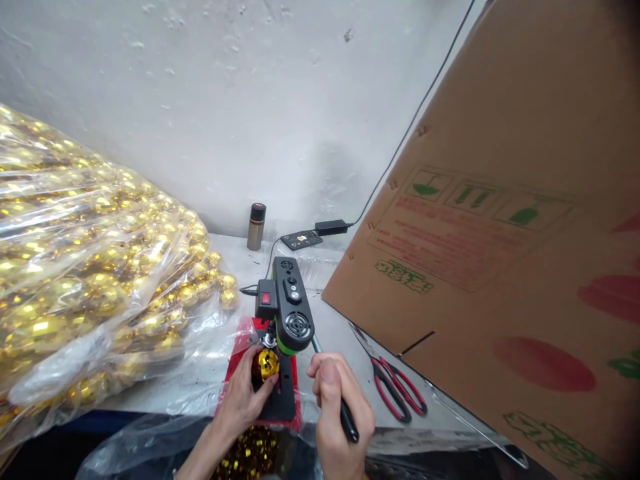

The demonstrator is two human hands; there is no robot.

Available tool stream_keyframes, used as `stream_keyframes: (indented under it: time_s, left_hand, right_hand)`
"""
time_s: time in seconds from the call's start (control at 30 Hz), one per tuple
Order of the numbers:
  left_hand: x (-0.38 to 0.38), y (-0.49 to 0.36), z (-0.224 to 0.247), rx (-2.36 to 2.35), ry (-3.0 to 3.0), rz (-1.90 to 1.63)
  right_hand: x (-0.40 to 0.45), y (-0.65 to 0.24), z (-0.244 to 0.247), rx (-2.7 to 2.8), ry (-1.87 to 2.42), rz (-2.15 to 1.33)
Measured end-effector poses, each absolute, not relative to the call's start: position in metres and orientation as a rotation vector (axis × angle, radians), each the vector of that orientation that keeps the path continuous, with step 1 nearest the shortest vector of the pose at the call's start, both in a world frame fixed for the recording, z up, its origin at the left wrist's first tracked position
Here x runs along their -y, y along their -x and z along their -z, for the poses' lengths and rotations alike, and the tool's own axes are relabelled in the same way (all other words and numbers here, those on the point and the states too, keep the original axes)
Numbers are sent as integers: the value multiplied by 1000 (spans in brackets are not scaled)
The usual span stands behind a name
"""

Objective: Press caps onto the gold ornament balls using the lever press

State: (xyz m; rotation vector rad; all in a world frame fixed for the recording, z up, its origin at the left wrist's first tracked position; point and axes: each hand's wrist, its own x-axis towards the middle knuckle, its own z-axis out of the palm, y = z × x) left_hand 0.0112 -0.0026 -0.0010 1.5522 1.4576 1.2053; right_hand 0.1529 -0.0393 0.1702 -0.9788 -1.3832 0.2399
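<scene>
A shiny gold ball is gripped between the thumb and fingers of my left hand, just below the head of a small black bench drill press. My right hand is closed around the black-gripped lever handle at the machine's right side. The machine has a red switch and stands on a black base over a red sheet. The machine's tip, where it meets the ball, is too small to make out.
A clear plastic bag of gold balls fills the left. Red-handled scissors lie right of the machine, beside a large cardboard box. Behind stand a dark-capped bottle and a black power adapter with its cable. Gold pieces show below the table edge.
</scene>
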Motion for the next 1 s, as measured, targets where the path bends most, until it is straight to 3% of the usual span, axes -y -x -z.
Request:
stream_keyframes:
  time_s: [0.6,1.0]
  left_hand:
    - [3,-5,-9,-1288,-1810,-967]
    - [4,-6,-8,-1291,-1816,-960]
  right_hand:
    - [50,-143,-141,1269,1061,-270]
    - [36,-151,-99,1369,938,-24]
